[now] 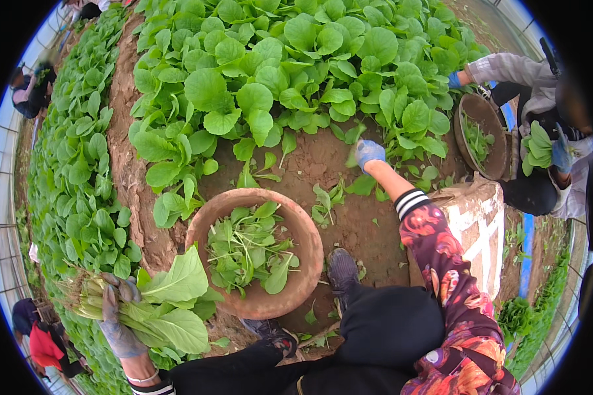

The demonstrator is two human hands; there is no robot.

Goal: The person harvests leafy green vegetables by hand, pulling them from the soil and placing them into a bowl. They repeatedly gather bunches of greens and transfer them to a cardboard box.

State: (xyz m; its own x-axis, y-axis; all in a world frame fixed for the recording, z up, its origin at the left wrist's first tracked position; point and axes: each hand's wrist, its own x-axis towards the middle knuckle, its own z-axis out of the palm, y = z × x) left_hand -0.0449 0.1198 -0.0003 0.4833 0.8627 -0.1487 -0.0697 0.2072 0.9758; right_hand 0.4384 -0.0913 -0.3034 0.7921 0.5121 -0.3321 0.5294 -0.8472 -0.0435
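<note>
My left hand (116,311), in a soiled glove, grips a bunch of leafy greens (173,301). Its roots point left and its broad leaves spread right. My right hand (369,154), in a blue glove, reaches to the near edge of a dense bed of leafy greens (276,64). Its fingers are curled beside a leaf, and whether they hold a stem cannot be made out. Between my hands a round clay-coloured basin (301,207) rests on the soil, with small loose greens (249,247) inside.
Loose leaves (326,200) lie on bare soil (370,237). A stained sack-like bundle (474,217) stands beside my right arm. Further right, a co-worker (548,94) holds greens near a tilted basin (484,128). More people work at left, beyond another planted row (79,148).
</note>
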